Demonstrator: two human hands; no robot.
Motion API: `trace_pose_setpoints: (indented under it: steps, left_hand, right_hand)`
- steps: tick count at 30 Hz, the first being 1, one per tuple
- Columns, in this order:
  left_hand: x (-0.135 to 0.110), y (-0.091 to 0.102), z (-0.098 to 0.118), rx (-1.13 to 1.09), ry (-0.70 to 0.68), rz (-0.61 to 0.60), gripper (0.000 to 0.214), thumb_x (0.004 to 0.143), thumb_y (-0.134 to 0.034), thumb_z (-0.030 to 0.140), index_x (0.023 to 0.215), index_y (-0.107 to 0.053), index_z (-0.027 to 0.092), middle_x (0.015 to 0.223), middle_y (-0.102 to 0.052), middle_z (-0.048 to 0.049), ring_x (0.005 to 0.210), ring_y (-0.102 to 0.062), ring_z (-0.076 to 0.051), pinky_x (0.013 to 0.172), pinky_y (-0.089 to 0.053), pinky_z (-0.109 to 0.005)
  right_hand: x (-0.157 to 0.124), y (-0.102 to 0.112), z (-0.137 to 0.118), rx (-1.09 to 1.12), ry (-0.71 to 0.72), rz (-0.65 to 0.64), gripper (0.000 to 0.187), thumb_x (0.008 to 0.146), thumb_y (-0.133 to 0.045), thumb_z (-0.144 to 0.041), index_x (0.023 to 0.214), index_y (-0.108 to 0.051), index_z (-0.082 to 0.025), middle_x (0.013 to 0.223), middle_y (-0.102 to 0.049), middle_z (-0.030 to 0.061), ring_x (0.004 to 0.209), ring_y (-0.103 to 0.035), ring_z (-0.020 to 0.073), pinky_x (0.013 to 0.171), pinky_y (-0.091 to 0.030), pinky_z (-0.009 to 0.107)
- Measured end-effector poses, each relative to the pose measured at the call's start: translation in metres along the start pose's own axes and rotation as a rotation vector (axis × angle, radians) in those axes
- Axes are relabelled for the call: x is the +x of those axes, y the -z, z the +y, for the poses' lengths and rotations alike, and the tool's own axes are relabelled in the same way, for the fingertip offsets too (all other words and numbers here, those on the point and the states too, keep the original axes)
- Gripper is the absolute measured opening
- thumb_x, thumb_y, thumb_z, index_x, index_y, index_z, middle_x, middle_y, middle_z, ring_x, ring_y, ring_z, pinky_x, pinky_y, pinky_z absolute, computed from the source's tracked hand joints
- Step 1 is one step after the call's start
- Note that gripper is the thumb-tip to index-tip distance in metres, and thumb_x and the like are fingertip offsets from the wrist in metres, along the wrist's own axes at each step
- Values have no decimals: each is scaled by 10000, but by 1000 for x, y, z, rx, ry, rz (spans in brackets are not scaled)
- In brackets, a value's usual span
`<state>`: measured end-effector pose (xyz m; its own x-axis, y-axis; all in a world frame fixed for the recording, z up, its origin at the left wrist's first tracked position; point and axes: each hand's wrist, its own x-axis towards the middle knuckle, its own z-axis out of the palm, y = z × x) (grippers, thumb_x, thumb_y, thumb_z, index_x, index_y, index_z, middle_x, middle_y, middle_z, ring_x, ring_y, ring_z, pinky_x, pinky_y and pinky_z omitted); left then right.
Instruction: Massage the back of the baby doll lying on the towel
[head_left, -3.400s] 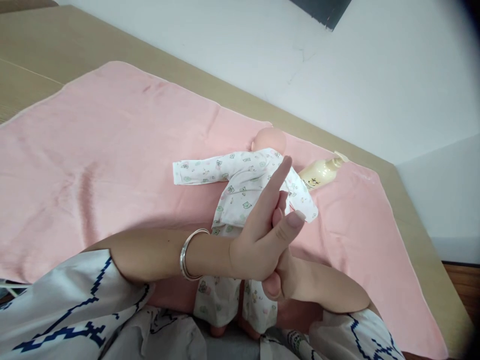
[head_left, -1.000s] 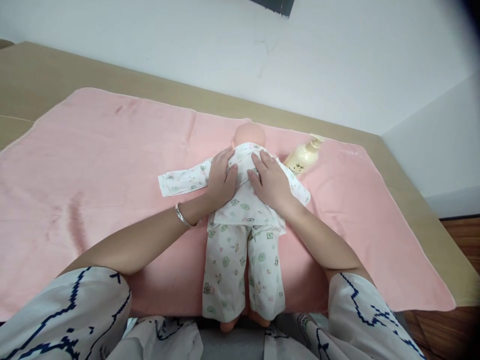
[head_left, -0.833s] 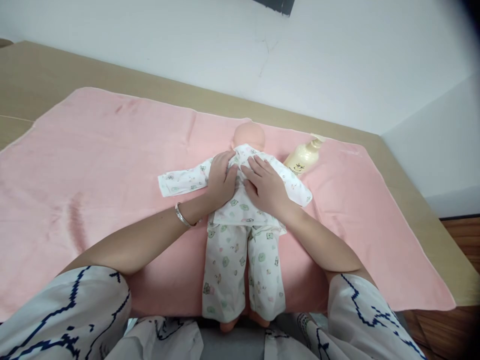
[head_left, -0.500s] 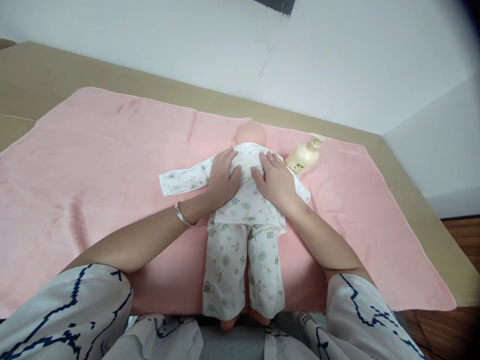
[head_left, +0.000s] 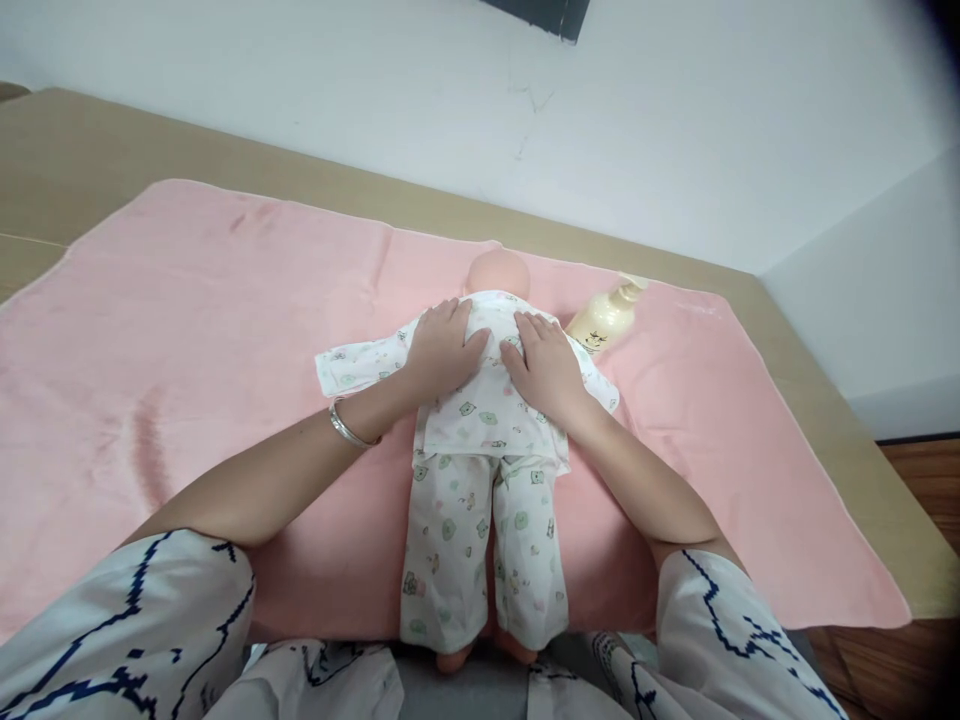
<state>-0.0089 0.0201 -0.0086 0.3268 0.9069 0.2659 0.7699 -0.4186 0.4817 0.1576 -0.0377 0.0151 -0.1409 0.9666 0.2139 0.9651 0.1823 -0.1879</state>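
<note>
A baby doll (head_left: 487, 420) in white patterned pyjamas lies face down, its bald head (head_left: 498, 272) pointing away from me and its feet at the near edge. Across the left side of its upper back rests my left hand (head_left: 448, 348), palm down with the thumb stretched inward. My right hand (head_left: 549, 365) lies flat on the right side of the back, thumb toward the other one. Both hold nothing. The doll's left-hand sleeve (head_left: 360, 364) spreads out sideways. Close to my right hand, a cream pump bottle (head_left: 606, 318) lies tilted by the doll's shoulder.
Under the doll a pink blanket (head_left: 225, 300) covers most of a wooden table (head_left: 97, 125). A white wall (head_left: 337, 90) rises behind the table, with a dark object (head_left: 551, 15) at the top. Brown wooden flooring (head_left: 919, 480) shows at the right.
My left hand has shifted slightly, its wrist and bracelet moving outward to the left. My right hand stays flat on nearly the same spot. The doll and bottle keep their places.
</note>
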Motion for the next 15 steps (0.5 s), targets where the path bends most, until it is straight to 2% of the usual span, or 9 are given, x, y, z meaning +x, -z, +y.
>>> trace_pose_setpoints:
  steps: [3, 6, 11, 15]
  left_hand:
    - [5, 6, 1, 24, 21, -9, 517, 968, -409, 358, 1374, -548, 70, 1284, -657, -187, 1230, -590, -344, 1116, -429, -520]
    - [-9, 8, 11, 109, -25, 50, 522, 1003, -372, 326, 1396, -528, 20, 1350, -613, -236, 1304, -548, -360, 1142, -404, -523]
    - [-39, 4, 29, 110, -168, 70, 522, 1027, -310, 276, 1435, -482, 0, 1536, -472, -239, 1478, -387, -360, 1231, -316, -512]
    - [-28, 0, 19, 44, -164, 91, 526, 994, -382, 311, 1402, -497, -2, 1483, -517, -256, 1429, -437, -386, 1199, -359, -551]
  right_hand:
    - [-10, 3, -12, -24, -19, 18, 580, 1029, -338, -366, 1482, -469, -28, 1519, -527, 212, 1446, -461, 358, 1218, -345, 498]
    - [-10, 6, -10, 0, -24, 4, 569, 1033, -351, -396, 1480, -484, -69, 1524, -531, 184, 1442, -474, 341, 1197, -382, 486]
    - [11, 5, 13, 69, 14, -74, 639, 1040, -340, -471, 1518, -424, -55, 1594, -432, 197, 1514, -357, 360, 1257, -239, 560]
    - [11, 5, 12, 59, 24, -59, 617, 1040, -334, -454, 1530, -404, -87, 1603, -425, 176, 1516, -350, 361, 1243, -235, 594]
